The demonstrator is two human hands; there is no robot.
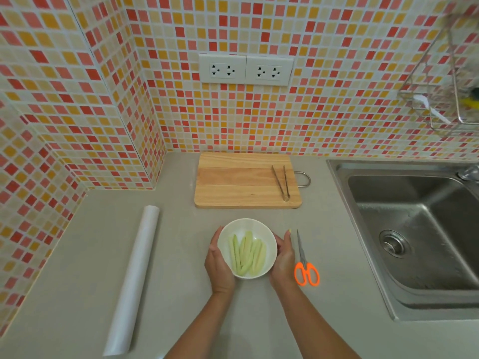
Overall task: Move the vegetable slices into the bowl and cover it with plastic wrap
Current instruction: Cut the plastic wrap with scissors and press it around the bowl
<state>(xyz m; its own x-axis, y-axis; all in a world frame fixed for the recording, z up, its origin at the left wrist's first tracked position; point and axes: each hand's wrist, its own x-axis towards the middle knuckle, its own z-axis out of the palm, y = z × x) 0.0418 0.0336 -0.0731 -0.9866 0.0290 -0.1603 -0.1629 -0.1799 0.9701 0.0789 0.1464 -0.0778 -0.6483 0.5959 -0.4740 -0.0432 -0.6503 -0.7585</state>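
Bowl (247, 248) with slices (247, 252) sits cupped between my left hand (219, 265) and right hand (283, 260), steadied for covering; wrap roll (132, 278) lies untouched.

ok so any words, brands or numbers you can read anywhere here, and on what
None can be read.
White plastic wrap roll: plain, no print visible.
Orange-handled scissors: no marking visible.
White double wall sockets: no lettering legible.
Items in the wire wall rack: too blurred to tell.
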